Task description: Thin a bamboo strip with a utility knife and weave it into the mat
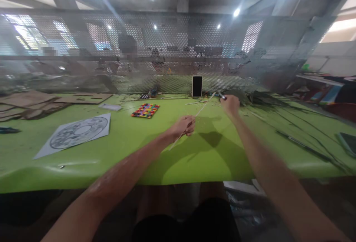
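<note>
Two bare hands over one green tabletop [125, 160]. Left hand [184, 125]: fist closed around one thin pale strip [205, 104], gripped partway along. Strip slants; longer end sticks out up and to the right, shorter end below the fist, down and to the left. Right hand [231, 104]: fingers curled tight on one short dark tool [222, 96] with a shiny part; its tip is near the strip's upper end, contact can't tell.

Strip: straight, narrow, smooth-looking, material unclear. Small pale scraps on the table near it, too tiny to count.

One woven mat [145, 110], multicolour checks, roughly square, left of the hands. One white paper sheet [107, 120] with a gray ring pattern. One upright slab [197, 86], black front, pale edge. Several flat brown sheets [33, 99] far left, cardboard-like, overlapping, count unclear. One long dark thin object [303, 145] at right. One perforated screen [178, 67] behind.
</note>
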Demonstrator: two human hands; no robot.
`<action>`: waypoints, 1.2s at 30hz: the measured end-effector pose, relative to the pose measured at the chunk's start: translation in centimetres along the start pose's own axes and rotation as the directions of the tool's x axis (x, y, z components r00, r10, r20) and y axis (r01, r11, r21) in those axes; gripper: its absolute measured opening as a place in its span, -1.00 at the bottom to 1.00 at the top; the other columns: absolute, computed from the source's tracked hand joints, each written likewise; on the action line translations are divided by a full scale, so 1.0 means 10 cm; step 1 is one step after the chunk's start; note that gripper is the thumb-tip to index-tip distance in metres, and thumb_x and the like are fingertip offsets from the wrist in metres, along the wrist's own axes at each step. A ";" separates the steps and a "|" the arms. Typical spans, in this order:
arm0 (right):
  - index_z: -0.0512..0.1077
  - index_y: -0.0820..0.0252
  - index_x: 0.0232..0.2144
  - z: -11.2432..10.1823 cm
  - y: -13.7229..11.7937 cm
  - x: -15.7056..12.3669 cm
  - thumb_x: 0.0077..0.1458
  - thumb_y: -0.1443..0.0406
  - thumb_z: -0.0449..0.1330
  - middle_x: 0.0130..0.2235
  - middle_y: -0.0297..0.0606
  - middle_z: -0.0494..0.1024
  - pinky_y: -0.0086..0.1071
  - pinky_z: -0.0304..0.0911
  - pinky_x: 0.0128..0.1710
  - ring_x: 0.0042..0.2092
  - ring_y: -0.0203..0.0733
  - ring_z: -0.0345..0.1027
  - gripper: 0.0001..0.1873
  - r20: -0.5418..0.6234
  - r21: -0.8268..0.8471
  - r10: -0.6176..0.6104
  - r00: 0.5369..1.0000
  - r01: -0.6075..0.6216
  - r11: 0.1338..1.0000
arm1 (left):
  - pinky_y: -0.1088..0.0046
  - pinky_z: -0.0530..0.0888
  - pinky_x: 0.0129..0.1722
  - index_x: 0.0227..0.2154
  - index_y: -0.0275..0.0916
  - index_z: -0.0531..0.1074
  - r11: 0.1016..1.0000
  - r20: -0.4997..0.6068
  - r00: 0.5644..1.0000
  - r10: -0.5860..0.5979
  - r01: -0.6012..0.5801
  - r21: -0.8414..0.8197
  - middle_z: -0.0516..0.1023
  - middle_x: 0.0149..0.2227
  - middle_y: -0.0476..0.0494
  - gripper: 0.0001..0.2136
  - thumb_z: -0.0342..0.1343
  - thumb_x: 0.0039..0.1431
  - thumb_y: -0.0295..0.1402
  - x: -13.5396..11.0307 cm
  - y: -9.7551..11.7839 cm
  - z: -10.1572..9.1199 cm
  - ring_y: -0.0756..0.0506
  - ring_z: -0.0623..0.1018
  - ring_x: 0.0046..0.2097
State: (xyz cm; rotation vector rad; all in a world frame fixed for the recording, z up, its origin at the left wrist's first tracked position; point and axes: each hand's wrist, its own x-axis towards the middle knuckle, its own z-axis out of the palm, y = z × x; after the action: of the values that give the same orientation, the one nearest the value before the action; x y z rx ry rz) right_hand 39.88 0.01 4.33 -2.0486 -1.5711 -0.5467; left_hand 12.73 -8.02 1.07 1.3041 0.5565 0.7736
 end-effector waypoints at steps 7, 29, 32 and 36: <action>0.68 0.18 -0.19 0.02 -0.44 -0.28 0.29 0.27 0.12 -0.19 -0.05 0.70 -0.32 0.22 -0.15 -0.13 -0.01 0.52 -0.70 0.098 0.029 -0.165 0.981 0.163 0.986 | 0.62 0.16 -0.66 -0.50 -0.21 0.21 0.999 -0.018 1.000 0.003 -0.004 -0.045 0.07 -0.73 0.20 -0.64 -0.16 0.50 -0.34 -0.02 0.06 0.04 0.10 0.07 -0.71; 0.68 0.16 -0.07 -0.04 -0.37 -0.25 0.31 0.27 0.16 -0.13 0.00 0.70 -0.31 0.27 -0.09 -0.07 0.02 0.55 -0.70 0.192 -0.018 -0.130 0.973 0.136 0.991 | 0.61 0.20 -0.64 -0.45 -0.18 0.17 0.989 -0.043 0.997 0.062 -0.056 0.136 0.14 -0.71 0.22 -0.70 -0.11 0.49 -0.35 0.00 -0.04 0.06 0.11 0.12 -0.69; 0.67 0.21 -0.07 -0.05 -0.33 -0.22 0.31 0.30 0.12 -0.12 0.05 0.69 -0.27 0.28 -0.08 -0.06 0.06 0.55 -0.67 0.191 -0.026 -0.106 0.976 0.113 0.993 | 0.60 0.23 -0.63 -0.43 -0.19 0.22 0.978 -0.053 0.997 0.060 -0.048 0.201 0.18 -0.69 0.21 -0.72 -0.08 0.48 -0.35 -0.01 -0.05 0.06 0.10 0.16 -0.68; 0.66 0.26 -0.05 -0.08 -0.24 -0.18 0.31 0.31 0.08 -0.10 0.10 0.68 -0.25 0.30 -0.11 -0.05 0.09 0.55 -0.63 0.195 -0.041 -0.071 0.978 0.080 0.996 | 0.59 0.30 -0.61 -0.40 -0.21 0.28 0.957 -0.082 0.995 0.059 -0.033 0.289 0.26 -0.65 0.18 -0.74 -0.03 0.47 -0.31 -0.02 -0.08 0.05 0.09 0.23 -0.66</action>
State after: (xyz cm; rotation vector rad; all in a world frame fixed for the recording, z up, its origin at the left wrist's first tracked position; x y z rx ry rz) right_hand 37.14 -1.31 4.23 -2.1398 -1.7693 -0.4277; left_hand 13.13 -8.60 0.38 1.5598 0.7339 0.8138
